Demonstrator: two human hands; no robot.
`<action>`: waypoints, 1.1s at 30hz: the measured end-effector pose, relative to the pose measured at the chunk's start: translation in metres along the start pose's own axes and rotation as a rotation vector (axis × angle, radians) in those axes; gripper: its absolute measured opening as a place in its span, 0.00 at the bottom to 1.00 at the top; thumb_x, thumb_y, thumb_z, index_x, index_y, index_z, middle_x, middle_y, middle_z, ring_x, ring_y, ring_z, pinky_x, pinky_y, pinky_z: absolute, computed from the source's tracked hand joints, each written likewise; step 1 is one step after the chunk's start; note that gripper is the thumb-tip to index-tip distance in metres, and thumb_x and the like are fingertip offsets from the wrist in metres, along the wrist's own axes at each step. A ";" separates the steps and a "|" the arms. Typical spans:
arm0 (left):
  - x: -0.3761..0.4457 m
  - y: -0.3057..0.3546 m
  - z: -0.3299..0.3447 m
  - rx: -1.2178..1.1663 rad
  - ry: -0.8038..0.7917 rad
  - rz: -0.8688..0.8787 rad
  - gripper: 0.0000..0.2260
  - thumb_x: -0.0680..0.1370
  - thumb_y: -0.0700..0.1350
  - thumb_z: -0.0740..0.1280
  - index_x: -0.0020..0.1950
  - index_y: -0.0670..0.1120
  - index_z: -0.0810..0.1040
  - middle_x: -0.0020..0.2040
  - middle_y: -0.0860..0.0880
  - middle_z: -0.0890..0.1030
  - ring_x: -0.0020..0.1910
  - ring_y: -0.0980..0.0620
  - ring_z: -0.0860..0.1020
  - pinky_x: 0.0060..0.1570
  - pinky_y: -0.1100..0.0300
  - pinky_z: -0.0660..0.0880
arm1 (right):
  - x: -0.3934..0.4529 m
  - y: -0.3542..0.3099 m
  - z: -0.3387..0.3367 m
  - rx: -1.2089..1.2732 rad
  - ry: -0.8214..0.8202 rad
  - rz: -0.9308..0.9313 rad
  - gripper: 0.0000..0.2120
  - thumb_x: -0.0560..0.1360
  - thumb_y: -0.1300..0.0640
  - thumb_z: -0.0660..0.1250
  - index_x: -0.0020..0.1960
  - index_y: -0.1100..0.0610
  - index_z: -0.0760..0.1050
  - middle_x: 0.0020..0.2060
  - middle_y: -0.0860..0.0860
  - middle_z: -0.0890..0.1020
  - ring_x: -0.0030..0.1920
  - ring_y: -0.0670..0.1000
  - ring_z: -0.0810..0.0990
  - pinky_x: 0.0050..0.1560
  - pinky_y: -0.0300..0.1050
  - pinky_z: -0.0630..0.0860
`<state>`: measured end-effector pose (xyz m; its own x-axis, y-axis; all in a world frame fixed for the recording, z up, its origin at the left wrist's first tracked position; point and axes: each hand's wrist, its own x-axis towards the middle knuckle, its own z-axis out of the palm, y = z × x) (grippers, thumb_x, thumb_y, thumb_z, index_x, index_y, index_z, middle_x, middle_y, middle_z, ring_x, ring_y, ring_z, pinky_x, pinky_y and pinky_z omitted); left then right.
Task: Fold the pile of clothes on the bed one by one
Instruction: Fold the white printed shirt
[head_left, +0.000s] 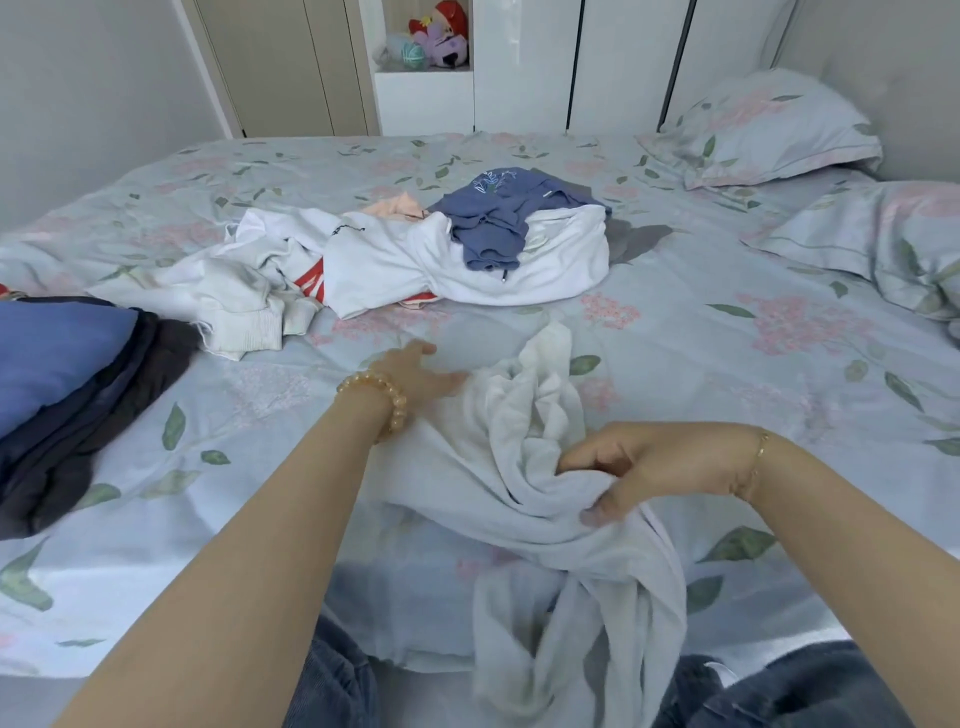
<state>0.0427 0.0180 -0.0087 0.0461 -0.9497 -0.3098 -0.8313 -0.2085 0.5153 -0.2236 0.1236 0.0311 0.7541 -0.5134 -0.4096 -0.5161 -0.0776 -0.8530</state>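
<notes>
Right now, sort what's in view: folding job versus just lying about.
Job: white garment held by right hand, left hand beside it; unfolded pile; dark stack.
Lying about: pillows, plush toys.

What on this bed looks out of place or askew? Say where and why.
The white garment gripped by the right hand is bunched, and its lower part hangs off the bed's near edge. Nothing looks spilled or damaged.
</notes>
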 end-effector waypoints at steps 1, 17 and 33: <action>0.002 -0.002 0.007 0.163 -0.032 0.004 0.43 0.63 0.73 0.63 0.73 0.55 0.63 0.72 0.45 0.66 0.71 0.42 0.64 0.71 0.46 0.62 | -0.002 0.003 -0.003 0.001 -0.001 0.007 0.13 0.75 0.58 0.70 0.58 0.62 0.78 0.50 0.59 0.79 0.52 0.54 0.75 0.54 0.55 0.70; -0.031 -0.020 -0.021 -0.293 0.048 0.353 0.07 0.75 0.46 0.71 0.47 0.44 0.77 0.40 0.50 0.77 0.39 0.53 0.73 0.43 0.60 0.69 | 0.080 0.004 -0.024 -0.330 0.690 0.007 0.21 0.71 0.57 0.74 0.63 0.52 0.76 0.60 0.47 0.78 0.58 0.44 0.75 0.60 0.36 0.70; -0.031 -0.048 -0.057 -0.283 0.300 0.079 0.23 0.74 0.50 0.72 0.67 0.47 0.71 0.64 0.43 0.72 0.60 0.45 0.73 0.56 0.53 0.74 | -0.004 0.036 -0.052 -0.368 0.817 -0.058 0.16 0.67 0.74 0.69 0.35 0.52 0.79 0.41 0.51 0.79 0.42 0.44 0.76 0.44 0.37 0.70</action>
<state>0.1122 0.0443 0.0218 0.1827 -0.9825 -0.0353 -0.6554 -0.1485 0.7406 -0.2665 0.0783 0.0185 0.3314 -0.9373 0.1082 -0.6896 -0.3189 -0.6502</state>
